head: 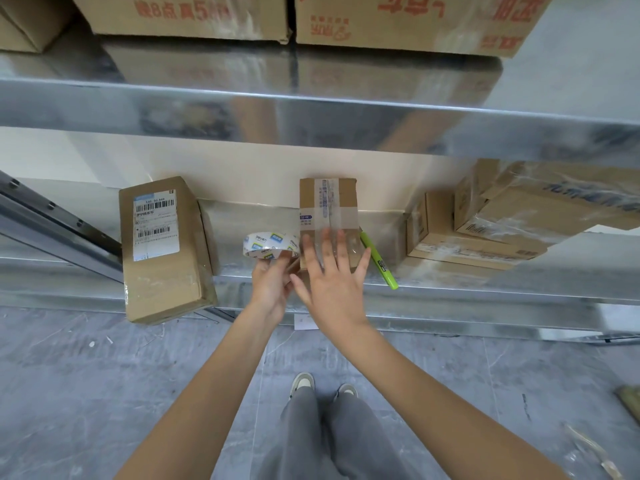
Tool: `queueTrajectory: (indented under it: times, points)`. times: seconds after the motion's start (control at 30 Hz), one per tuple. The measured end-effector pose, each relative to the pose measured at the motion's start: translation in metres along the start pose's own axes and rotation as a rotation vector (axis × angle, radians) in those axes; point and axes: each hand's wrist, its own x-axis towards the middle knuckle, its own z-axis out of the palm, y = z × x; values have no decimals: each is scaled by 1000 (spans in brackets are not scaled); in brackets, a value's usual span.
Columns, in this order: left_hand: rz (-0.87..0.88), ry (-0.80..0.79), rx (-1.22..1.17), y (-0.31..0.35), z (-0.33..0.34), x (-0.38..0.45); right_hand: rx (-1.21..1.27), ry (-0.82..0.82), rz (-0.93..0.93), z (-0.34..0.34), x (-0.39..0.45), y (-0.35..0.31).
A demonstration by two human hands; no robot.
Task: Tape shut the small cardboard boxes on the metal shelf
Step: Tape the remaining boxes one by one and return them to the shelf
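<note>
Nearest: my left hand (272, 289) gripped the tape roll (272, 244) at its near rim, fingers curled around it, roll sitting at 9 o'clock of the small box (328, 221) and just beside it. My right hand (332, 275) was flat and fully spread, holding nothing, fingers pressing a clear strip down on the near part of the box top. I couldn't tell whether that strip was still joined to the roll.

The small box sat at 12 o'clock from my hands on the metal shelf (450, 299). It already carried tape along its length plus a cross band, so my read: this one was nearly sealed, only smoothing and cutting left.

A green marker (379, 259) lay at 3 o'clock of it, touching or almost.

At 10 o'clock, the labelled box (162, 251) overhung the shelf edge; it looked taped, seam not clearly visible.

At 2 o'clock, farther along, stacked boxes (485, 230) showed glossy tape or wrap; whether closed, couldn't tell. Possibly those remained.

Upper shelf: big cartons (415, 26), not part of the job, I judged.
</note>
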Motion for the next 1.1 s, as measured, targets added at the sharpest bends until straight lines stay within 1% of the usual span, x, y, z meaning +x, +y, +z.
queueTrajectory:
  times: [0.2, 0.27, 0.33, 0.37, 0.43, 0.5, 0.57, 0.67, 0.7, 0.73, 0.8, 0.83, 0.87, 0.9, 1.0, 1.1]
  points:
    - [-21, -45, -80, 3, -1, 1, -16, 8, 25, 1, -1, -5]
    - [35, 10, -70, 3, -1, 1, -3, 35, 4, -1, 1, -9]
    - [105, 72, -74, 4, -1, 2, 8, 100, -38, -1, 5, -13]
    - [117, 78, -89, 4, -1, 2, 13, 141, -41, -1, 8, -17]
    - [80, 66, -131, 3, -2, 4, 3, 182, -11, -1, 12, -24]
    - [19, 59, -158, 2, -3, 8, -15, 141, 17, -1, 14, -28]
    - [-40, 59, -168, 1, -4, 13, -16, 142, 35, 1, 14, -25]
    - [-175, 43, -137, 0, -6, 18, 12, 239, 12, 2, 13, -14]
    - [-205, 40, -126, -1, -6, 20, 33, 225, 18, 1, 12, -10]
    - [-219, 45, -115, -2, -6, 22, 70, 144, 67, 0, 13, -6]
    - [-208, 57, -79, -3, -9, 25, 181, -70, 262, 0, 17, 1]
    - [-193, 52, -56, -5, -11, 24, 276, -134, 353, 0, 18, 4]
    - [-183, 30, -36, -6, -13, 22, 371, -141, 402, -1, 19, 6]
    - [-178, -3, -18, -8, -14, 20, 449, -111, 406, -3, 19, 8]
    - [-196, -86, 13, -14, -16, 13, 563, 44, 378, -14, 14, 7]
    - [-218, -176, -55, -16, -18, 7, 692, 143, 356, -24, 9, -2]
